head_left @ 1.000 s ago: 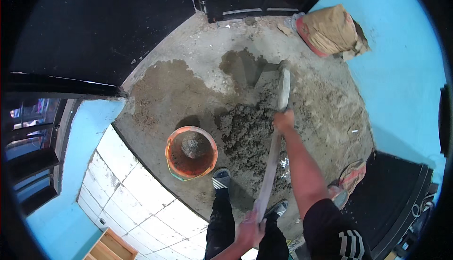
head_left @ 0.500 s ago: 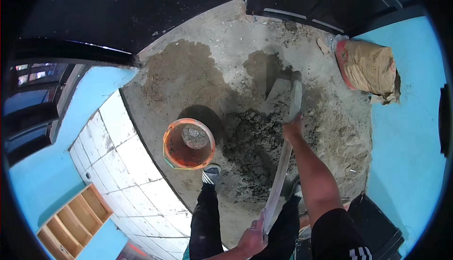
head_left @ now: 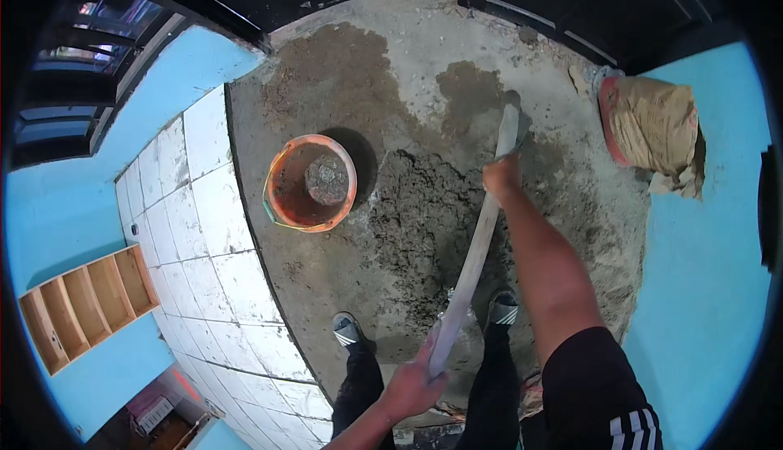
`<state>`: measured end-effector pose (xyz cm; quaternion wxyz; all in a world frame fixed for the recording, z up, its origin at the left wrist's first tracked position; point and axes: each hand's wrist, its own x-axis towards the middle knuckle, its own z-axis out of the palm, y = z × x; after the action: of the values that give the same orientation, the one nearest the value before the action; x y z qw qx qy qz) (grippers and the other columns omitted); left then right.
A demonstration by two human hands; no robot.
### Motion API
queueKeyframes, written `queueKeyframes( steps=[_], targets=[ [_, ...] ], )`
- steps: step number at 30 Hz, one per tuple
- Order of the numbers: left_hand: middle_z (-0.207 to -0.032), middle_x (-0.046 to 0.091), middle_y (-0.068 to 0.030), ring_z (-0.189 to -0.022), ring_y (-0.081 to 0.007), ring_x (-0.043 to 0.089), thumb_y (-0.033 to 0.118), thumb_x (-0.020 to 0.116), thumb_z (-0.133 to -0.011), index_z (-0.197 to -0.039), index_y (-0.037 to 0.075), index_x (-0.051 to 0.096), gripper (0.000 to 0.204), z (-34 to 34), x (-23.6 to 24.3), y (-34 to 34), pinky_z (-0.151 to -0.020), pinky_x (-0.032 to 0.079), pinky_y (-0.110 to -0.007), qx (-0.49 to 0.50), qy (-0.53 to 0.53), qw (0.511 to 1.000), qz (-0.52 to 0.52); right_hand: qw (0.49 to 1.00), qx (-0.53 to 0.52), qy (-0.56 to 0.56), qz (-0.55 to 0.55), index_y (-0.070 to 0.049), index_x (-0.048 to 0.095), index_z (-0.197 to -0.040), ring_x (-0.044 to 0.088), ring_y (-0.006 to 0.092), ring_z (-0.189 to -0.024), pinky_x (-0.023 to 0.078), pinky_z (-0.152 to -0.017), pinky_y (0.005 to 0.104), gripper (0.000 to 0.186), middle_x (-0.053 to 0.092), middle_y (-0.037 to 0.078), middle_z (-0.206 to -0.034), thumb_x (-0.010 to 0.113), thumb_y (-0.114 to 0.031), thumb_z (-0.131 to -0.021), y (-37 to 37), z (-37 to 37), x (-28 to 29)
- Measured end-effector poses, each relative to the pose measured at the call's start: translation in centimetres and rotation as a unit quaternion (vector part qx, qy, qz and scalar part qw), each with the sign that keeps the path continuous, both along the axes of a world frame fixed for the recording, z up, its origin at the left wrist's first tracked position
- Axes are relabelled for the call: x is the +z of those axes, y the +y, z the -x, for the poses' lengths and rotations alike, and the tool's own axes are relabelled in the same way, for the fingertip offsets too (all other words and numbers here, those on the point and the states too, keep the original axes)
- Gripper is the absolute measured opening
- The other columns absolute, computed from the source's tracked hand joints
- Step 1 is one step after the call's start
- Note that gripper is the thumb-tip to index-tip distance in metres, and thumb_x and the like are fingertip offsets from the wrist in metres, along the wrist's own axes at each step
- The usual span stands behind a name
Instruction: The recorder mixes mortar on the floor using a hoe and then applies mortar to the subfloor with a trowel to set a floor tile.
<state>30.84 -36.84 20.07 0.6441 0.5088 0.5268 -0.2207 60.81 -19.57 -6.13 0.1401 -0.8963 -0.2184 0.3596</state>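
Basically rough floor [head_left: 306, 287], dark wet mix [head_left: 416, 221] spread mid-scene; long-handled tool [head_left: 466, 274] slanting near to far over its right side; paper sack [head_left: 656, 128] far right; orange bucket [head_left: 353, 181] left of mix. My left hand [head_left: 414, 389] grips the tool's near end, right hand [head_left: 501, 177] clenched round it farther up.

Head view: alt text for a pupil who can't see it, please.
Two hands grip a long pale handle above wet-looking grey mix on a rough floor. An orange bucket stands left, near white tiles; a brown sack sits upper right.
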Motion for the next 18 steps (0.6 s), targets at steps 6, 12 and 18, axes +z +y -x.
queueKeyframes(
  steps=[6,12,18],
  targets=[
    [-0.089,0.065,-0.0301,-0.083,-0.0480,0.063,0.020,0.061,-0.082,-0.152,0.011,0.015,0.084,7.1,-6.0,-8.5,-0.079,0.050,-0.053,0.002,0.021,0.998,-0.059,0.997,-0.022,-0.041,-0.063,0.007,0.021,-0.141,0.056,0.0431,-0.114,0.048,-0.093,0.0470,0.076,0.050,0.030,-0.130,0.065,-0.017,-0.082,-5.7,6.8,0.9],
    [-0.091,0.066,-0.0251,-0.082,-0.0469,0.064,0.023,0.061,-0.081,-0.145,0.007,0.032,0.072,16.6,-4.4,-24.1,-0.079,0.051,-0.054,0.042,0.061,0.995,-0.066,0.998,-0.066,0.019,-0.007,0.008,0.021,-0.141,0.060,0.0373,-0.101,0.050,-0.084,0.0433,0.078,0.052,0.029,-0.123,0.063,-0.010,-0.078,-16.3,17.2,4.2],
    [-0.094,0.062,-0.0207,-0.086,-0.0375,0.061,0.024,0.059,-0.087,-0.142,0.006,0.038,0.061,20.8,-1.6,-34.5,-0.074,0.051,-0.048,0.055,0.025,0.998,0.022,0.993,-0.085,0.067,-0.051,0.008,0.020,-0.140,0.063,0.0309,-0.080,0.053,-0.067,0.0402,0.076,0.054,0.028,-0.113,0.061,-0.004,-0.078,-25.9,23.4,14.4]
  ],
)
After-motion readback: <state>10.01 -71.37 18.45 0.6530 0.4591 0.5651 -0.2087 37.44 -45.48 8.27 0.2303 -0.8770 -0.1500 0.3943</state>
